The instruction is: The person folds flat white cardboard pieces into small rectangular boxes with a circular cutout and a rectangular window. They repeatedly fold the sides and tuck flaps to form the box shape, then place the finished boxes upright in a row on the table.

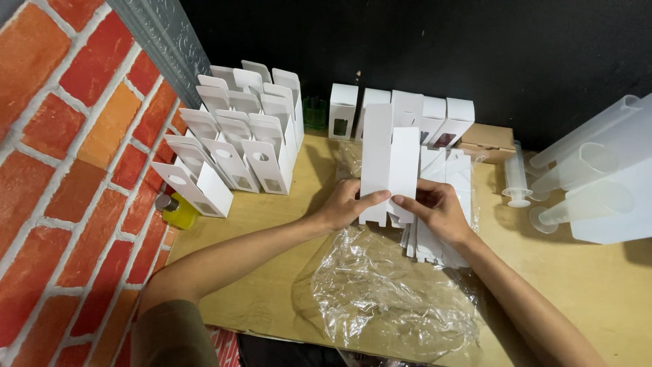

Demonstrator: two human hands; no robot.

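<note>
The flat box blank [388, 166] is plain white, as are the folded boxes [234, 146] at the worktop's [611, 285] back left corner. The worktop is pale yellowish wood. The brick wall [61, 156] shows red and orange. The small bottle [178, 211] looks yellow, perhaps with a grey cap.

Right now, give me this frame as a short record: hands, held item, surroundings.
left hand: grips the flat white carton blank at its lower left edge
right hand: pinches the same blank at its lower right
under hands: stack of flat blanks on clear plastic wrap
left of hands: rows of folded white boxes by the brick wall
back: upright white boxes
right: large clear syringes
surface: wooden table
</note>
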